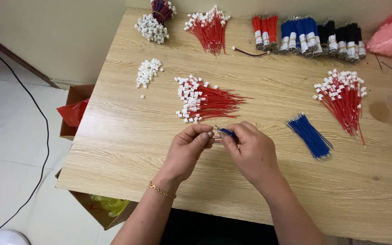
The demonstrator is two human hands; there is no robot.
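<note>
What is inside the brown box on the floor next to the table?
The cardboard box holds something red and crumpled, like a plastic bag. The table edge covers the rest of the box, so anything deeper inside or under the bag cannot be seen.

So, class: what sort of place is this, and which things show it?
Probably a small wire-assembly workbench: a light wooden table carries fanned red wires with white plastic connectors, a bundle of blue wires and loose white connectors.

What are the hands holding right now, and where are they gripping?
Left hand pinches a small white connector; right hand pinches the blue wire near its end.
</note>
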